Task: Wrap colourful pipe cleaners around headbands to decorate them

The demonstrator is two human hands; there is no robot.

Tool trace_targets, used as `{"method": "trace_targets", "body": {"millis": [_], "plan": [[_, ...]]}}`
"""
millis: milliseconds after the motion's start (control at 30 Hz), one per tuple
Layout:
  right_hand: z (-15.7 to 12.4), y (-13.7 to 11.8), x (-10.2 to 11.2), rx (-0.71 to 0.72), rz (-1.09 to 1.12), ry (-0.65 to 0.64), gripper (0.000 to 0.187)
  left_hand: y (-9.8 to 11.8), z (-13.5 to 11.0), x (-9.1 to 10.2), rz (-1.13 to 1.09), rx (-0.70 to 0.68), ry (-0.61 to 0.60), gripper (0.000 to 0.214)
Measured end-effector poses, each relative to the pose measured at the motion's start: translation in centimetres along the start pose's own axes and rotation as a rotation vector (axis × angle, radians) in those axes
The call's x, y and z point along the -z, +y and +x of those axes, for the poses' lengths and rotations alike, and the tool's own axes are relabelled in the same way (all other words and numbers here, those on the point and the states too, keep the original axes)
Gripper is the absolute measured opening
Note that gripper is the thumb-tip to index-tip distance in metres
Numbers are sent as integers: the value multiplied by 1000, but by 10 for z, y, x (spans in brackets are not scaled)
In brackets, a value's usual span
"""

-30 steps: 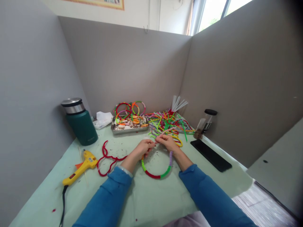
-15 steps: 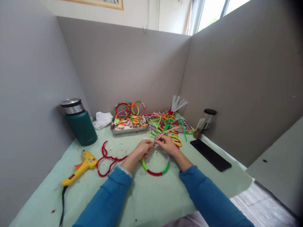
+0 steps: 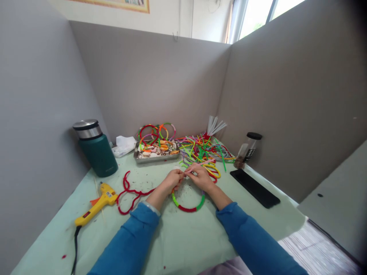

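Note:
Both hands meet at the far side of a multicoloured ring (image 3: pixel 187 209) wrapped in fuzzy pipe cleaner, with red, green, lime and orange sections showing. My left hand (image 3: pixel 174 179) is closed around the ring's upper left part. My right hand (image 3: pixel 200 178) pinches a pink pipe cleaner (image 3: pixel 208 162), whose free end sticks out to the upper right. The fingertips of both hands nearly touch, and they hide the top of the ring. Left of my left wrist lies a loosely bent red pipe cleaner (image 3: pixel 134 191).
A yellow glue gun (image 3: pixel 96 206) and a green thermos (image 3: pixel 99 152) stand on the left. Behind are a metal tray (image 3: pixel 156 158) of shells, finished rings (image 3: pixel 149 131) and a pipe cleaner heap (image 3: pixel 200 147). At right are a black phone-like slab (image 3: pixel 255 188) and a jar (image 3: pixel 249 149).
My right hand has shifted slightly left and down toward my left fingers. The pink pipe cleaner's free end has swung lower and to the right. My left hand stays nearly still.

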State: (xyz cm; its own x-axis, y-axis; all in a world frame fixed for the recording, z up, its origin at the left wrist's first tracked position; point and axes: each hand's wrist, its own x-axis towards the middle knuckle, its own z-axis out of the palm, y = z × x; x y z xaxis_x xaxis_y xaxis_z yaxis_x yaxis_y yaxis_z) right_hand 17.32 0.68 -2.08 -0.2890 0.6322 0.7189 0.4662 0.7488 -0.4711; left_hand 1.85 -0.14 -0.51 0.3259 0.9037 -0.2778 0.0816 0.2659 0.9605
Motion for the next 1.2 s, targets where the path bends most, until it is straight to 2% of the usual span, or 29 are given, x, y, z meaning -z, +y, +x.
{"method": "trace_targets", "body": {"millis": [333, 467, 600, 1033, 1200], "plan": [[1, -4, 0, 80, -52, 28, 11, 0, 2, 0, -7, 16, 23, 10], [2, -6, 0, 116, -117, -22, 13, 2, 2, 1, -79, 3, 44, 13], [1, -7, 0, 93, -142, -29, 15, 3, 2, 3, -156, -9, 32, 21], [1, -12, 3, -91, 57, -12, 18, 5, -2, 4, -149, -73, 125, 24], [2, -2, -1, -307, 190, -26, 20, 3, 0, 7, -151, -107, 115, 22]]}}
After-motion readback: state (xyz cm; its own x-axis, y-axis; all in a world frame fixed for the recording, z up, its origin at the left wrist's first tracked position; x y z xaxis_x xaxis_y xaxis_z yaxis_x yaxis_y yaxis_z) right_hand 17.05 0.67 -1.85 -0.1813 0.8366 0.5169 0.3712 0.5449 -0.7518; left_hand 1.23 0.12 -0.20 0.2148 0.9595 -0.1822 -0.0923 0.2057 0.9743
